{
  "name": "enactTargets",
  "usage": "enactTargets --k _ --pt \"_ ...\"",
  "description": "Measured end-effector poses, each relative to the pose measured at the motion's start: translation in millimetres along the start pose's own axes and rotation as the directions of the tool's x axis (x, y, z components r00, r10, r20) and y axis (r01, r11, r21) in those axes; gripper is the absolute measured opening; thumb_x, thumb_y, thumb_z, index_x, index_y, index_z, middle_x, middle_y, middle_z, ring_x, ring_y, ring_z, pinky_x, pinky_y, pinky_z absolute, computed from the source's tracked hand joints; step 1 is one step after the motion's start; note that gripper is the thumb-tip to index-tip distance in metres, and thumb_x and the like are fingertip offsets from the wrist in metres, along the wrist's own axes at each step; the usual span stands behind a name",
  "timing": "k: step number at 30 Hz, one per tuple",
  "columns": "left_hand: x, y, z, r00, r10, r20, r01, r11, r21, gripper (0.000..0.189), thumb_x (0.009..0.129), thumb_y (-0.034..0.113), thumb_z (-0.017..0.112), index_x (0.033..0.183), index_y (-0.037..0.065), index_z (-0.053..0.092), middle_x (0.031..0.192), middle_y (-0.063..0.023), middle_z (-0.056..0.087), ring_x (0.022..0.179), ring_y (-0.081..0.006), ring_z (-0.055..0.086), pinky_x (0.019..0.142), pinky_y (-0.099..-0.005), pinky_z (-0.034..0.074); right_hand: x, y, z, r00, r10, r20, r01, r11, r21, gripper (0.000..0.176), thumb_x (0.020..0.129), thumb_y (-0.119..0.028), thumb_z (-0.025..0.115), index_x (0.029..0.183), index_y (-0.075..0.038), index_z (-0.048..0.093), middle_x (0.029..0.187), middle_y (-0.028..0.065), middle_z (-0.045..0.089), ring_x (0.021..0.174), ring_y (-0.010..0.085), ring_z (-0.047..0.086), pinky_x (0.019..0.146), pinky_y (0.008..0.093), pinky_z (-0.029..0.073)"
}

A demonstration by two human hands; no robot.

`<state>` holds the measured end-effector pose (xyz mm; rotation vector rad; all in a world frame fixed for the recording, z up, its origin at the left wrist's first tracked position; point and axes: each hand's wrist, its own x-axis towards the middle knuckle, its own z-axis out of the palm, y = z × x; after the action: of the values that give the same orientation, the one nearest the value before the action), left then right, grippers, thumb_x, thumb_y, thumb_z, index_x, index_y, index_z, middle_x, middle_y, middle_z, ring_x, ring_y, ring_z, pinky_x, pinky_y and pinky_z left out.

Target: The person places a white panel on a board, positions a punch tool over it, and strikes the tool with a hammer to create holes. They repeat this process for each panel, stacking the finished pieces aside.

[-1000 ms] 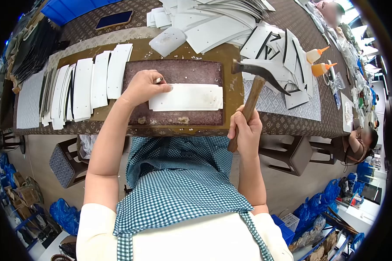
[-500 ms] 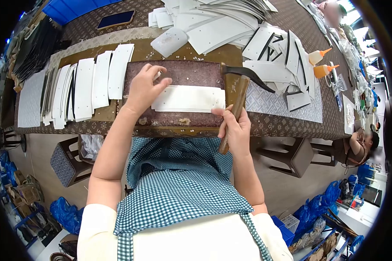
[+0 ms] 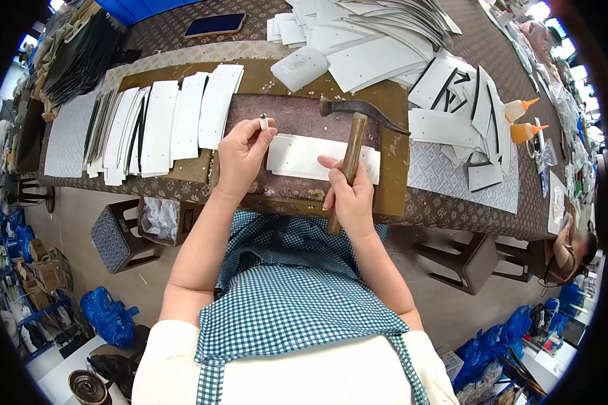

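Note:
My right hand (image 3: 348,196) grips the wooden handle of a hammer (image 3: 353,138), whose dark metal head lies low over the far edge of a dark reddish punching pad (image 3: 297,115). The thumb side of that hand also rests on a white panel (image 3: 304,156) that lies across the pad. My left hand (image 3: 242,154) is lifted just left of the panel and pinches a small metal punch (image 3: 264,122) between thumb and fingers.
A row of white panels (image 3: 175,121) overlaps to the left of the pad on a brown board (image 3: 398,182). A big heap of white and black pieces (image 3: 398,54) fills the far right. Two glue bottles (image 3: 527,120), a phone (image 3: 215,25). Stools stand under the table; a person sits far right.
The hammer came down from raised at the right to low over the pad. My left hand lifted off the panel with the punch. The view shifted, so the table sits further right.

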<state>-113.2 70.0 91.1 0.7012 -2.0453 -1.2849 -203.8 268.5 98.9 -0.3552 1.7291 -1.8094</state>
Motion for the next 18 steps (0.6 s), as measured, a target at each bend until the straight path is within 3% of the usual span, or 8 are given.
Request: enactTargets --k 5,8,16,18 --pt "-4.1 -6.9 2.2 0.994 -0.057 -0.093 0.04 0.983 -0.18 0.021 0.094 0.013 0.071 0.107 -0.003 0.071 0.101 -0.0071 0.071 0.088 -0.0091 0.065 0.08 -0.0225 0.053 0.3 2.0 -0.5 1.0 -0.003 -0.009 0.003 1.0 0.01 0.015 0.099 -0.01 0.053 0.107 0.002 0.056 0.101 0.0108 0.071 0.049 0.0079 0.056 0.046 0.0236 0.047" --pt "-5.4 0.4 4.9 0.998 -0.045 -0.046 0.031 0.96 -0.277 0.021 0.096 0.01 0.067 0.111 -0.005 0.068 0.102 -0.0071 0.071 0.095 -0.012 0.066 0.086 -0.0248 0.052 1.1 3.7 -0.1 1.0 -0.009 -0.014 0.009 1.0 0.019 0.014 0.099 -0.011 0.053 0.105 0.002 0.054 0.109 0.0133 0.072 0.049 0.0082 0.057 0.046 0.0236 0.047" --pt "-6.8 -0.9 20.8 0.999 -0.018 0.039 0.025 0.979 -0.203 0.019 0.095 0.009 0.068 0.109 -0.004 0.069 0.101 -0.0074 0.071 0.094 -0.0123 0.066 0.085 -0.0251 0.052 1.2 2.5 -0.2 1.0 -0.002 -0.012 0.002 1.0 0.015 0.015 0.098 -0.011 0.054 0.105 0.002 0.053 0.113 0.0141 0.071 0.048 0.0087 0.057 0.045 0.0239 0.047" --pt "-6.7 0.7 21.2 0.999 -0.006 0.04 0.013 0.984 -0.178 0.019 0.095 0.009 0.068 0.109 -0.004 0.069 0.1 -0.0071 0.071 0.093 -0.0119 0.066 0.085 -0.025 0.053 1.8 2.7 -0.1 1.0 -0.001 -0.003 0.001 1.0 0.007 0.009 0.1 -0.009 0.052 0.103 -0.001 0.05 0.116 0.0183 0.07 0.047 0.0085 0.054 0.044 0.0226 0.046"
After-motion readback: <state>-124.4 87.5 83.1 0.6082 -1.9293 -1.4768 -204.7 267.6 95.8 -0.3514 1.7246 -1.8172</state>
